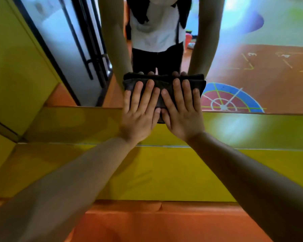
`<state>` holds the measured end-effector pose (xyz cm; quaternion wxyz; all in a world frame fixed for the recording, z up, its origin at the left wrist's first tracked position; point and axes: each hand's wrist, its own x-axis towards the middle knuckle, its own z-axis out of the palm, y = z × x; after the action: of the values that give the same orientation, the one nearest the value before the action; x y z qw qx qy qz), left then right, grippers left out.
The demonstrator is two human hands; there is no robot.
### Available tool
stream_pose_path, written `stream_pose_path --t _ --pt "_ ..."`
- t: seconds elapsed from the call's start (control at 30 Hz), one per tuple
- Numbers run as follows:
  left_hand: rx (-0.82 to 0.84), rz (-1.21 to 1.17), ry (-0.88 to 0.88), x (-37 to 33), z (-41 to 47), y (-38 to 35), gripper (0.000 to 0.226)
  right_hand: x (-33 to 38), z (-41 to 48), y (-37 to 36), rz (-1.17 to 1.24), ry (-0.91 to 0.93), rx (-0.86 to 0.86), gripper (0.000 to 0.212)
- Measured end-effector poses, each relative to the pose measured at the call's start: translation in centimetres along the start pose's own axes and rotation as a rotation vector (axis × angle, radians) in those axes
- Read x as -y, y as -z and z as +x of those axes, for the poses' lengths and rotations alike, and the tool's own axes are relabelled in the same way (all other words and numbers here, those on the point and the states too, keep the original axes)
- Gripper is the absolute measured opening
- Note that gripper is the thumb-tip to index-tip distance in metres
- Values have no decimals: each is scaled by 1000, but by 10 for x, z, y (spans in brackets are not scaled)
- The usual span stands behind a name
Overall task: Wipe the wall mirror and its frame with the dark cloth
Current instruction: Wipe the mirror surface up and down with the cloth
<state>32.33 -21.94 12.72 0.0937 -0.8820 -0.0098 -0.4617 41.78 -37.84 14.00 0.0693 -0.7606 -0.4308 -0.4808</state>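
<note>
A folded dark cloth [164, 85] lies flat against the wall mirror [252, 63], low down near the glass's bottom edge. My left hand [140, 109] presses on its left half with straight, spread fingers. Beside it, my right hand [180, 109] presses the right half the same way; the two thumbs nearly touch. The cloth's lower end reaches over the mirror's yellow bottom frame [68, 123]. The glass reflects the cloth, fingertips, both arms and a person's torso.
A yellow panel [14, 63] borders the mirror on the left. Below the frame runs a yellow padded ledge [156, 172], then an orange padded surface [164, 222]. The mirror reflects an orange floor with painted game markings and a dark-framed door.
</note>
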Motion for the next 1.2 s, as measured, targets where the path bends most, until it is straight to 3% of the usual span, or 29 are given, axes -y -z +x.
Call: stream_pose_path --t 0.53,0.83,1.0,1.2 --pt "181 92 -55 -19 -179 -94 86 57 -170 -93 -70 103 141 71" --pt "198 60 -77 -47 -169 -96 87 24 -183 -84 -48 193 87 66" --pt "159 21 -143 -85 -148 -108 82 -24 -207 -67 -104 222 163 66" --pt "289 -107 -74 -96 -123 -79 76 -44 -180 -34 -81 246 228 62"
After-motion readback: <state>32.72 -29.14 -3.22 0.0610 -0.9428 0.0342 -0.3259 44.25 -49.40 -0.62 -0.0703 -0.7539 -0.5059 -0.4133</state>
